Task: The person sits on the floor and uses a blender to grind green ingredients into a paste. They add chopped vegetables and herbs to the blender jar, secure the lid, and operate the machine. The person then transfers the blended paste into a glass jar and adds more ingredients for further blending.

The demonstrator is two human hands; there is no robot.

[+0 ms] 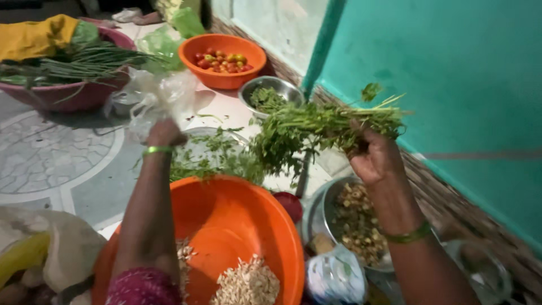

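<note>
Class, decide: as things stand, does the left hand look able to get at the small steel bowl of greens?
Probably yes: the left hand is empty-looking and raised, and only floor and loose herbs lie between it and the steel bowl.

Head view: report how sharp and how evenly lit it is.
Head view: soft all over; the right hand and its bunch of leafy greens are motion-blurred, the left hand too. Light is dim and flat, with a dark bottom right corner and no hard glare; the orange basin looks oversaturated.

Patterned tile floor point(51, 152) carries orange basins point(237, 220), steel bowls point(271, 90), maroon tub point(68, 96).
</note>
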